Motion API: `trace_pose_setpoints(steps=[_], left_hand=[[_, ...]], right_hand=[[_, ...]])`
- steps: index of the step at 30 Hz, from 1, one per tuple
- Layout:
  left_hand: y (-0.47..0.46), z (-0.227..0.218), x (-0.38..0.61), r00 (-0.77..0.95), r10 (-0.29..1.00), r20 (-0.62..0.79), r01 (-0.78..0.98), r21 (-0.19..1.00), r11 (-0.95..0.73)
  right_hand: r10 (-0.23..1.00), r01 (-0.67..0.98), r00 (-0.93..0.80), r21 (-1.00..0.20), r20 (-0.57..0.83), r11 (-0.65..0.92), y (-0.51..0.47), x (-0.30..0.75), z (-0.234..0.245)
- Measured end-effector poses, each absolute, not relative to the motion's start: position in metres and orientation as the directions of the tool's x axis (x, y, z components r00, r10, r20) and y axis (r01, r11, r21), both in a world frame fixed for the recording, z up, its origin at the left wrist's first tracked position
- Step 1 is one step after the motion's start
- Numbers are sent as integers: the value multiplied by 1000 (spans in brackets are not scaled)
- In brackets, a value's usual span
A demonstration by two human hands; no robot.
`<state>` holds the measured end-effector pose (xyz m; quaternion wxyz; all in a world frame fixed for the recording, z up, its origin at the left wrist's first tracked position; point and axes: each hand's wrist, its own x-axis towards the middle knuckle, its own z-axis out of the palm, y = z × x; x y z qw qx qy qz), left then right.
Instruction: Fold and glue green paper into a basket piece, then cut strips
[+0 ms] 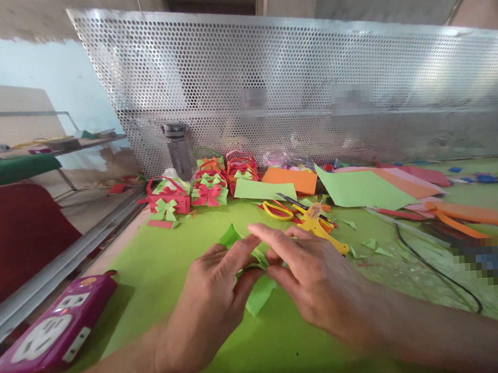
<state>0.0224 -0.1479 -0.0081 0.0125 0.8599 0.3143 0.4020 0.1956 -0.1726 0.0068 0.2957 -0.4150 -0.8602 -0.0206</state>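
With left hand (221, 285) and right hand (314, 277) we pinch green paper (259, 294) over the worktop (142, 303), well in from its left edge; the power strip (60, 324) lies along that edge, bags (210, 195) near the far-left corner.

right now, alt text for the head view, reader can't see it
A person's left hand and right hand hold a piece of bright green paper over a lime green tabletop. Beyond are a yellow plastic tool and red and green paper baskets, before a perforated metal panel.
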Motion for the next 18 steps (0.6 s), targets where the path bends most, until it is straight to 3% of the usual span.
trace_pose_setpoints(steps=[10, 18], left_hand=[[-151, -7, 21, 473, 592, 652, 543, 314, -779], [-152, 12, 14, 503, 481, 718, 635, 70, -769]], right_hand=[[684, 719, -467, -209, 561, 662, -173, 195, -1], [647, 730, -451, -163, 615, 664, -170, 195, -7]])
